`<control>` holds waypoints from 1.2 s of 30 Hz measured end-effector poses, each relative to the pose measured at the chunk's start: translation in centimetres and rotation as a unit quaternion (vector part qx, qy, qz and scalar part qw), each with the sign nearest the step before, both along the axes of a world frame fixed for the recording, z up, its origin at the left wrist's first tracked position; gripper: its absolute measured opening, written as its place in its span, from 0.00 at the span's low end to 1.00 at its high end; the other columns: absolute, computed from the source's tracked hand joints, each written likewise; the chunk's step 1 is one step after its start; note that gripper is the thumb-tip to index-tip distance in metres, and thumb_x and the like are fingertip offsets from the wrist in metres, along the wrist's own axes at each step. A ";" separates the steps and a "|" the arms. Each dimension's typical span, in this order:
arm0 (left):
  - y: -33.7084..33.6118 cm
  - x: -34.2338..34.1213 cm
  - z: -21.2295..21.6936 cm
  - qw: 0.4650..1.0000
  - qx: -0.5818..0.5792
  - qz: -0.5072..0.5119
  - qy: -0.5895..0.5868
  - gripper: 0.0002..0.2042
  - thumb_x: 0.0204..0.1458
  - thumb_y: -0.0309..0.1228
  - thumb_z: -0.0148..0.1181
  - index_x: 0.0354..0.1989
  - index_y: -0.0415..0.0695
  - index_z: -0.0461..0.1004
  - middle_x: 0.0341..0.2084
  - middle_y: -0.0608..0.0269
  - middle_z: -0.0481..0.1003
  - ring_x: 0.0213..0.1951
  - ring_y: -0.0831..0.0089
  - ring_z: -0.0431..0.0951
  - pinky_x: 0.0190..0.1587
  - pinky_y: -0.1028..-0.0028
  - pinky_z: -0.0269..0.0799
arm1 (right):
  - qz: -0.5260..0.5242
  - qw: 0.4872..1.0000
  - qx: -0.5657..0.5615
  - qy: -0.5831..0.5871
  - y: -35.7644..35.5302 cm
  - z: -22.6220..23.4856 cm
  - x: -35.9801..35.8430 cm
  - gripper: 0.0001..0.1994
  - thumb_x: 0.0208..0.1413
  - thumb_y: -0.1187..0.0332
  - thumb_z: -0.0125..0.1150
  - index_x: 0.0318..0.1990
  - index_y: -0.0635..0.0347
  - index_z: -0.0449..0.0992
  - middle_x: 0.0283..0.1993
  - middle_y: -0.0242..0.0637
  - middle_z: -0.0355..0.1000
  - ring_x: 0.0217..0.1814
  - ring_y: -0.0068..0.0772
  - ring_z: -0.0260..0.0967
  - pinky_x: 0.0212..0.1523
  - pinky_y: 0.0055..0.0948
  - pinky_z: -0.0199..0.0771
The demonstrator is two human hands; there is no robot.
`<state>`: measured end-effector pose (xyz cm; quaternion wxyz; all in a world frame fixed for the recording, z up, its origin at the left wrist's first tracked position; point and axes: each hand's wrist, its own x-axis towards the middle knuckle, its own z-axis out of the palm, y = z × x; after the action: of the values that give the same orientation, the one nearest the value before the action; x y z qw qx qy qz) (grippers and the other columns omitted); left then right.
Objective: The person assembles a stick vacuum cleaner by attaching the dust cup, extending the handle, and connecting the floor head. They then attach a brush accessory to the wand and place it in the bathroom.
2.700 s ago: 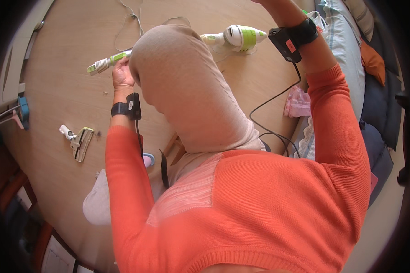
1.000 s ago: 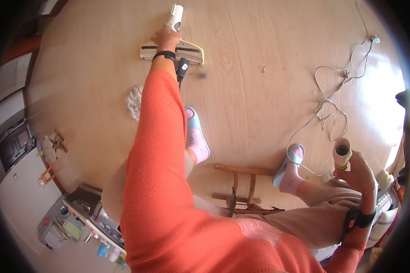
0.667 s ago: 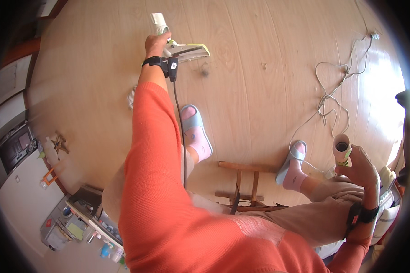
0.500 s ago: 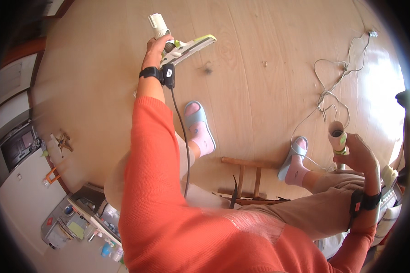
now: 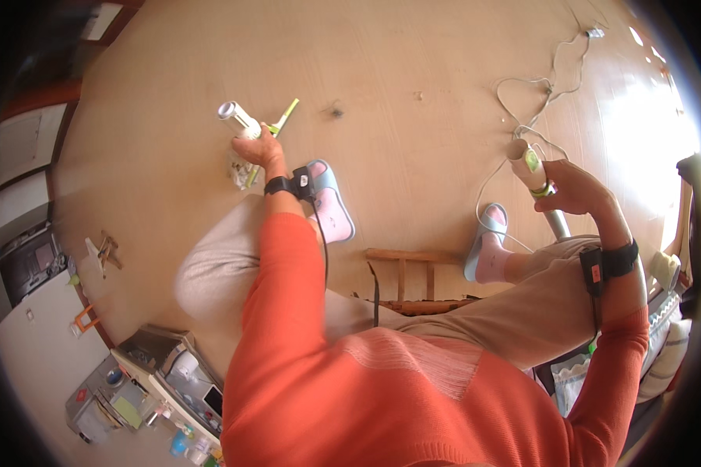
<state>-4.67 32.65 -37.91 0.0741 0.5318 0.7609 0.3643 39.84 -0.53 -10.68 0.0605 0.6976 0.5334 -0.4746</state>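
Note:
My left hand (image 5: 260, 148) is closed around the white neck (image 5: 243, 123) of a vacuum cleaner floor head. The flat part of that head, with its lime-green edge (image 5: 285, 115), slants away behind my fingers and is partly hidden. The neck's round end points up and to the left. My right hand (image 5: 575, 188) is wrapped round a white and green vacuum tube (image 5: 525, 160), its hollow end tilted up and to the left. A grey length of pipe (image 5: 557, 224) shows below that hand, above my right thigh. The two parts are well apart.
A pale cord (image 5: 528, 124) lies tangled on the wooden floor, far right, with a plug block (image 5: 594, 33). Between my slippered feet and my body stands a wooden stool (image 5: 413, 257). A cluttered desk (image 5: 171, 373) is at left; a small dark tuft (image 5: 336, 114) lies ahead.
My left hand has come back toward me with the floor head, which has turned so its neck opening shows. My right hand has moved up and left with the tube.

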 end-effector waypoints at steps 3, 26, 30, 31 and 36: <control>-2.6 -2.5 -3.1 0.997 -0.033 0.028 0.060 0.31 0.39 0.41 0.75 0.45 0.32 0.68 0.42 0.44 0.72 0.47 0.45 0.73 0.49 0.49 0.69 | -0.048 0.998 -0.028 0.021 -0.1 0.5 -0.7 0.17 0.40 0.69 0.74 0.38 0.64 0.74 0.39 0.47 0.77 0.43 0.50 0.74 0.47 0.41 0.72; -10.5 -1.4 -3.6 0.554 -0.275 0.176 -0.766 0.27 0.64 0.51 0.43 0.62 0.43 0.63 0.60 0.49 0.65 0.59 0.54 0.70 0.60 0.50 0.68 | -0.010 0.999 -0.026 0.045 -0.7 -1.9 0.1 0.18 0.41 0.71 0.72 0.41 0.64 0.74 0.36 0.43 0.76 0.41 0.43 0.73 0.47 0.39 0.72; -10.6 0.7 -4.1 0.653 -0.331 0.125 -0.669 0.31 0.57 0.54 0.57 0.64 0.48 0.60 0.59 0.50 0.65 0.60 0.54 0.66 0.65 0.52 0.57 | -0.031 0.999 -0.022 0.038 -1.1 -2.0 -0.4 0.18 0.42 0.70 0.72 0.42 0.64 0.74 0.37 0.42 0.76 0.42 0.42 0.73 0.47 0.39 0.72; -10.7 1.2 -4.5 0.660 -0.342 0.113 -0.659 0.31 0.56 0.54 0.59 0.62 0.49 0.62 0.56 0.52 0.66 0.58 0.56 0.68 0.63 0.55 0.60 | -0.037 0.998 -0.025 0.037 -1.2 -2.0 -0.5 0.18 0.43 0.70 0.72 0.42 0.64 0.74 0.38 0.42 0.76 0.42 0.42 0.73 0.47 0.39 0.72; -10.2 2.3 -6.4 0.703 -0.286 0.153 -0.632 0.21 0.54 0.43 0.63 0.51 0.44 0.72 0.43 0.57 0.74 0.45 0.62 0.75 0.48 0.59 0.71 | -0.042 0.998 -0.035 0.036 -1.2 -1.9 -1.2 0.17 0.44 0.70 0.71 0.42 0.64 0.74 0.38 0.42 0.76 0.42 0.41 0.73 0.47 0.39 0.72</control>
<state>-2.41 22.47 -44.29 0.6296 0.0057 0.6742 0.3861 38.63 -1.75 -12.55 0.0453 0.6993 0.4883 -0.5200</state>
